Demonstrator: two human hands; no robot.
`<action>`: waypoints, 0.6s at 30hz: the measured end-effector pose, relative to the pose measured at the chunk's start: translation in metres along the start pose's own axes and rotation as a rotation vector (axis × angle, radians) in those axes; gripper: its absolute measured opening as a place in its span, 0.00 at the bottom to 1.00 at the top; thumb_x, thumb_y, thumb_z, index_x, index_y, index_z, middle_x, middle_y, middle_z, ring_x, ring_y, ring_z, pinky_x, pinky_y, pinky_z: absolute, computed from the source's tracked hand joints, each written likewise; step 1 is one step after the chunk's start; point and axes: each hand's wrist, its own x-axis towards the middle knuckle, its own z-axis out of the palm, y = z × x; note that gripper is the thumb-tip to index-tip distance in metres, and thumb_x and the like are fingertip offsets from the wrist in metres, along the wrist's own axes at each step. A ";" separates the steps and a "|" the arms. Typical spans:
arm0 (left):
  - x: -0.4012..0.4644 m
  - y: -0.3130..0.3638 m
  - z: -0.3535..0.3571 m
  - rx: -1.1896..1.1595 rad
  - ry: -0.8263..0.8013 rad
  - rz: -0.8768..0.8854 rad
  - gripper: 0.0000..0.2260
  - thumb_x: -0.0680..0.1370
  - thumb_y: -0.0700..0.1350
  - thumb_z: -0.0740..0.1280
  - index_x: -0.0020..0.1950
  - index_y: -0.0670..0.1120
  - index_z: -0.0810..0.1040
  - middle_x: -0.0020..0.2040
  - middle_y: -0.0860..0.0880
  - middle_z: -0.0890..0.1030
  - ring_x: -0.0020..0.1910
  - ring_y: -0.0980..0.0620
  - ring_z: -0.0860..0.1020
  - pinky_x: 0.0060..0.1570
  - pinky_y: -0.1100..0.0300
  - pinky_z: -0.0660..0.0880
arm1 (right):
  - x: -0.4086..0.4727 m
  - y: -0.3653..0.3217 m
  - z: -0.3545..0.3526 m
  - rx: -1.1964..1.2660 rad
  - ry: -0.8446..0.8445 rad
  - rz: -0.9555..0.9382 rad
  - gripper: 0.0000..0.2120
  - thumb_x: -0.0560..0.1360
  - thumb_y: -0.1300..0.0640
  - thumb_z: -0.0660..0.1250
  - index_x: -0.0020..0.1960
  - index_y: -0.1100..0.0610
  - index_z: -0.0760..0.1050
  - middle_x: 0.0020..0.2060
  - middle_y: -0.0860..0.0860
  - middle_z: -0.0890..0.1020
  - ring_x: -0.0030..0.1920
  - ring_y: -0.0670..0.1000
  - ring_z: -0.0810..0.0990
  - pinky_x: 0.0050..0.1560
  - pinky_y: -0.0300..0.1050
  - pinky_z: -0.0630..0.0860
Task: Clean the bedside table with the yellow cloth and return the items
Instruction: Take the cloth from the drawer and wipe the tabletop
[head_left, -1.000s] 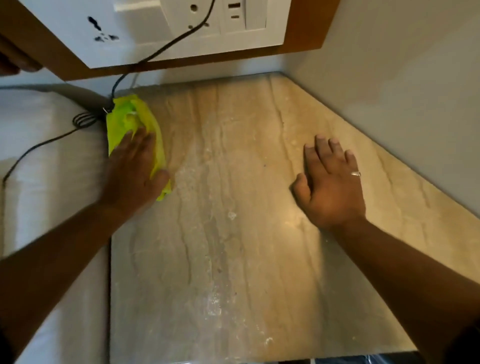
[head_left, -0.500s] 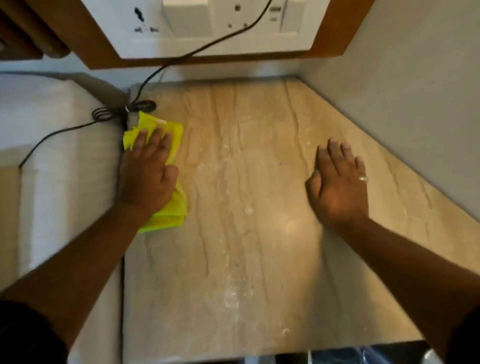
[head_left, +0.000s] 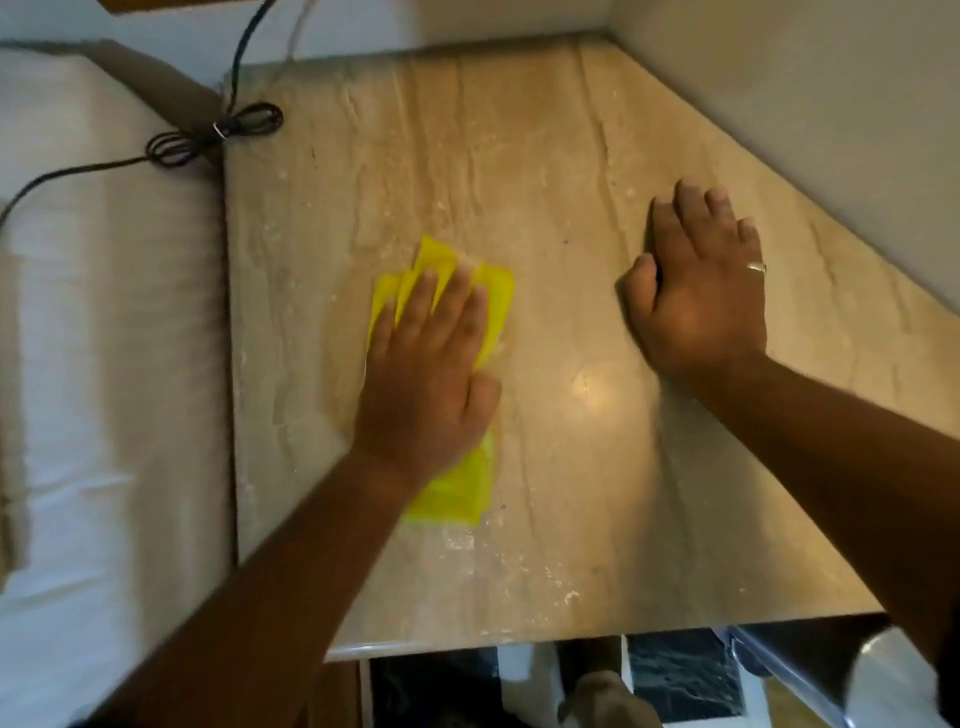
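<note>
The bedside table (head_left: 545, 156) has a beige marble top with pale streaks. A folded yellow cloth (head_left: 493, 296) lies near the middle left of it. My left hand (head_left: 431, 374) lies flat on the cloth with straight, spread fingers and presses it onto the marble; cloth shows beyond the fingertips and below the wrist. My right hand (head_left: 701, 291) rests palm down on the bare marble to the right, fingers straight, a ring on one finger. No other items stand on the table.
A bed with white sheets (head_left: 104, 338) borders the table's left edge. A black cable (head_left: 218, 130) with a tied coil hangs at the back left corner. Grey walls close the back and right sides. Dark patterned floor (head_left: 685, 680) shows below the front edge.
My left hand has slid the yellow cloth from the table's back left corner toward the middle and nearer the front. The right hand stays flat in place. The camera has tilted down.
</note>
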 end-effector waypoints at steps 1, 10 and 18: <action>0.036 0.000 -0.007 0.016 0.003 -0.040 0.33 0.73 0.55 0.48 0.77 0.45 0.61 0.79 0.46 0.59 0.78 0.42 0.56 0.74 0.43 0.52 | 0.000 -0.001 0.000 0.003 -0.007 0.001 0.27 0.82 0.50 0.51 0.78 0.56 0.56 0.79 0.56 0.55 0.79 0.58 0.50 0.77 0.56 0.46; -0.019 0.028 0.013 0.126 -0.121 0.437 0.38 0.68 0.55 0.56 0.77 0.45 0.61 0.78 0.45 0.60 0.78 0.41 0.56 0.72 0.42 0.55 | 0.005 0.001 0.004 0.012 0.032 -0.021 0.28 0.80 0.48 0.51 0.77 0.57 0.60 0.78 0.58 0.58 0.78 0.60 0.54 0.76 0.59 0.50; -0.100 0.053 0.043 0.016 -0.110 0.484 0.33 0.71 0.53 0.60 0.76 0.49 0.64 0.78 0.51 0.60 0.79 0.47 0.54 0.75 0.46 0.54 | 0.002 0.000 0.008 0.012 0.066 -0.041 0.28 0.79 0.49 0.53 0.76 0.58 0.60 0.77 0.59 0.59 0.77 0.61 0.55 0.75 0.60 0.51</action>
